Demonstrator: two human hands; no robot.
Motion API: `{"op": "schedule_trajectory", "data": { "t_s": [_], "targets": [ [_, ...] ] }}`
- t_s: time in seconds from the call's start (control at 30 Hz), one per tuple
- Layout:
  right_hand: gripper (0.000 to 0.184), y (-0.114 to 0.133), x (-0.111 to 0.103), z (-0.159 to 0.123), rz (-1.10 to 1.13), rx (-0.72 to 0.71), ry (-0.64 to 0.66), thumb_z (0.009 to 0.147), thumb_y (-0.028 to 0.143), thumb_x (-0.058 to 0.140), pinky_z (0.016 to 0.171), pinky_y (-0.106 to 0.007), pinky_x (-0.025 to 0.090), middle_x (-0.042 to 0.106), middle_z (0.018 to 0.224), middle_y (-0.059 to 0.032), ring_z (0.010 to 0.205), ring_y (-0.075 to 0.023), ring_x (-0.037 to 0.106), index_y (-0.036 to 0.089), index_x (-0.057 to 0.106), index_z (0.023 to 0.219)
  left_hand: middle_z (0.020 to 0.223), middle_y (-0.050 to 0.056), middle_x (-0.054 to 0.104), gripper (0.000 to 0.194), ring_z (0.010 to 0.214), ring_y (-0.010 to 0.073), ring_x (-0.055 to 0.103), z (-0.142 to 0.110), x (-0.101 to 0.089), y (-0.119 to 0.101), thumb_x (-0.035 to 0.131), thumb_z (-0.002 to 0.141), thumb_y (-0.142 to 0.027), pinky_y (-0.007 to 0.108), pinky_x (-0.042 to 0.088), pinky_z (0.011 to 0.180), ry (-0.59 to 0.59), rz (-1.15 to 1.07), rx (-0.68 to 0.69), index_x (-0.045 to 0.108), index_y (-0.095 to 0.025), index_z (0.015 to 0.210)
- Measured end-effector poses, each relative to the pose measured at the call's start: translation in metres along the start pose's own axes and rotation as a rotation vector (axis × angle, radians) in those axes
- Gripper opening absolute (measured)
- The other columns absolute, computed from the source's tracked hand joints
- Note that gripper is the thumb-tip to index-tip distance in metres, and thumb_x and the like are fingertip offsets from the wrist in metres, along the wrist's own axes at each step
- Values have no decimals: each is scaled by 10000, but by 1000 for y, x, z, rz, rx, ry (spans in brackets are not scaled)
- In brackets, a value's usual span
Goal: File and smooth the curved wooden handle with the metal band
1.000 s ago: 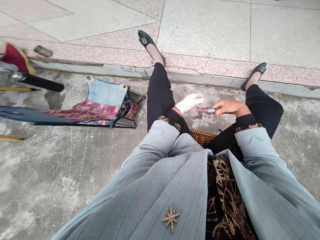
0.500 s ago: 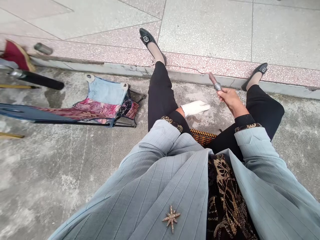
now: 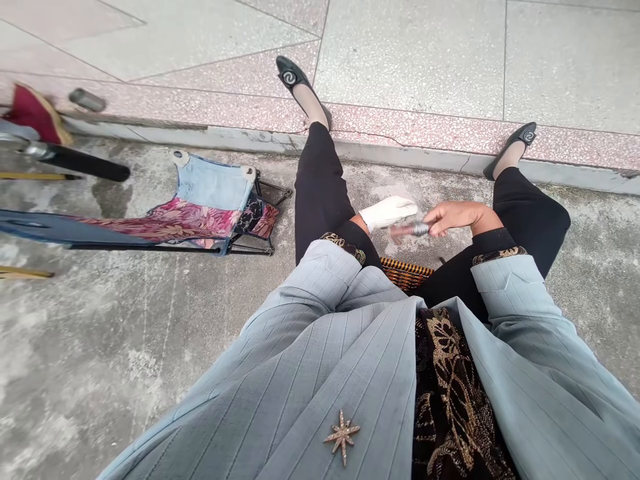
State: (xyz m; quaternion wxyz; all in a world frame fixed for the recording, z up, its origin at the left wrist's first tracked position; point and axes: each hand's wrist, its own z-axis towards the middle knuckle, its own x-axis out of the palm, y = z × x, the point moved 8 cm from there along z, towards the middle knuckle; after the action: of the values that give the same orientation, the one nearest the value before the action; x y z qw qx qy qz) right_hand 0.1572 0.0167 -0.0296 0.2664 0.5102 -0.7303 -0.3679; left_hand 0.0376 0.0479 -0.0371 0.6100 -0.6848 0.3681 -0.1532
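My left hand [image 3: 389, 212], in a white glove, is low between my knees with its fingers pressed together. Whatever it may hold is hidden. My right hand [image 3: 456, 218] is bare and closed around a short tool [image 3: 419, 229] with a silver-wrapped handle and a reddish-brown end. Motion blurs that end, so its exact kind does not show. The tool points left, just below the gloved fingertips; whether they touch I cannot tell. Beneath me shows part of an orange-and-black woven seat [image 3: 406, 273].
A folding chair [image 3: 200, 220] with blue and floral cloth stands at left. Beyond it are a black-gripped handle [image 3: 85, 162], a red item [image 3: 37, 113] and a small grey cylinder [image 3: 87, 100]. A raised tiled step [image 3: 400, 127] runs across in front, under my shoes.
My right hand has come down and to the left, swinging the tool from pointing up and away to lying level beside the glove. My left hand has barely moved.
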Motion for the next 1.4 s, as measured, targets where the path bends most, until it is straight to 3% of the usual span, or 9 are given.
{"op": "schedule_trajectory", "data": {
  "t_s": [0.1,0.2,0.33,0.47,0.67,0.9,1.1,1.27,1.4],
  "targets": [
    [359,13,-38,-16,264,-217,-450,691,460,847,582,-238,394,627,681,11,593,-94,502,149,701,794,554,-42,444,433,491,81,390,1,3,13,504,983,-519,211,328,515,21,-137,-62,579,-160,753],
    [322,-1,-64,-25,360,-197,-755,671,401,852,521,-227,345,603,647,8,559,-90,475,148,665,742,549,-33,459,457,476,77,403,0,7,19,519,973,-551,204,322,494,80,-151,-93,601,-156,758],
    [154,-23,-80,-23,255,-40,-913,764,290,731,523,-235,359,611,654,0,555,-106,488,150,670,774,517,-34,450,448,454,78,387,-3,16,16,577,927,-556,210,296,472,185,-112,-111,594,-159,721],
    [190,-23,-84,-23,-260,231,-963,862,295,649,645,-282,416,673,741,-42,671,-162,575,136,743,906,540,-23,484,432,458,73,383,-4,16,9,574,907,-527,215,285,479,189,-56,-80,603,-154,692],
    [259,-24,-61,-4,-710,493,-601,884,321,652,728,-306,427,754,966,-91,885,-228,655,202,792,1066,596,-12,539,397,529,80,417,-4,3,2,562,882,-481,224,309,542,96,32,-38,599,-147,671],
    [265,-14,5,2,-130,140,82,749,425,776,638,-269,445,640,668,9,617,-129,544,175,749,833,603,-31,500,363,547,81,420,-2,8,4,625,870,-430,224,336,548,87,-80,-43,521,-161,650],
    [475,21,-53,-31,362,-313,-750,640,580,837,574,-256,389,545,690,9,599,-106,442,181,621,781,609,-40,461,396,506,65,382,-2,1,6,563,975,-496,199,360,506,20,-307,-41,592,-150,785],
    [373,-10,-79,-31,385,-160,-1065,759,539,737,549,-268,383,532,722,-16,612,-135,447,207,570,797,550,-25,470,411,474,70,405,-3,18,13,662,910,-514,185,338,454,208,-248,-95,622,-149,727],
    [186,-29,-90,-26,-42,187,-1122,868,351,625,652,-306,435,635,783,-62,706,-188,555,169,666,865,506,-35,441,393,429,63,373,-7,24,5,693,886,-488,190,299,427,262,-265,-98,631,-143,707]
  ]
}}
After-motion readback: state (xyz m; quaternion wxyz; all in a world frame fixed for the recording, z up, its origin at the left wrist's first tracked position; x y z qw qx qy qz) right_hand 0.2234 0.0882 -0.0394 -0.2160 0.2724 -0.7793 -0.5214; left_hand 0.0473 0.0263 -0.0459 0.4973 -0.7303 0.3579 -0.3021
